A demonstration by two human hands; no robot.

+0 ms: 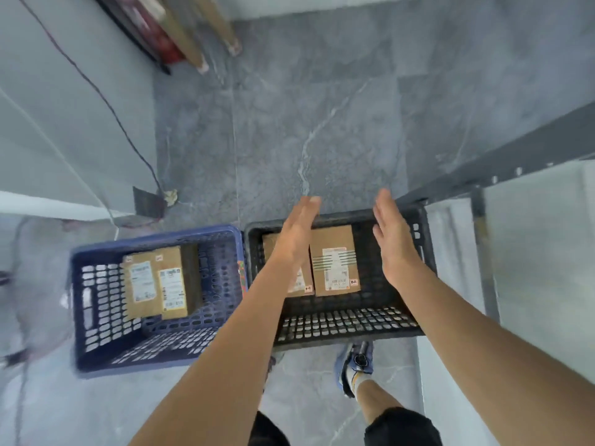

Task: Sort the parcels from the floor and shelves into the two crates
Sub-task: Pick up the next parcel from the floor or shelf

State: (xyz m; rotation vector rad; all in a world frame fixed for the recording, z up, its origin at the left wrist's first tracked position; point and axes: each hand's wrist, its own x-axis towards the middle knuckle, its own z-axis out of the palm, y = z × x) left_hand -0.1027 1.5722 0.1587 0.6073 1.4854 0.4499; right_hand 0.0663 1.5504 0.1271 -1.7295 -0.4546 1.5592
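Parcels (335,262): two in black crate (347,320), two in blue crate (106,310) at its 9 o'clock. Left hand (294,239), right hand (394,246) above black crate, fingers straight, empty. Risk: shoe (354,365) at black crate's 6 o'clock may kick it.

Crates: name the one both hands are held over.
The black crate, right of the blue crate; the left hand and right hand are above it.

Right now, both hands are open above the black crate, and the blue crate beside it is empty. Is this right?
Not empty: the head view shows two parcels in the blue crate. The left hand and right hand are open above the black crate.
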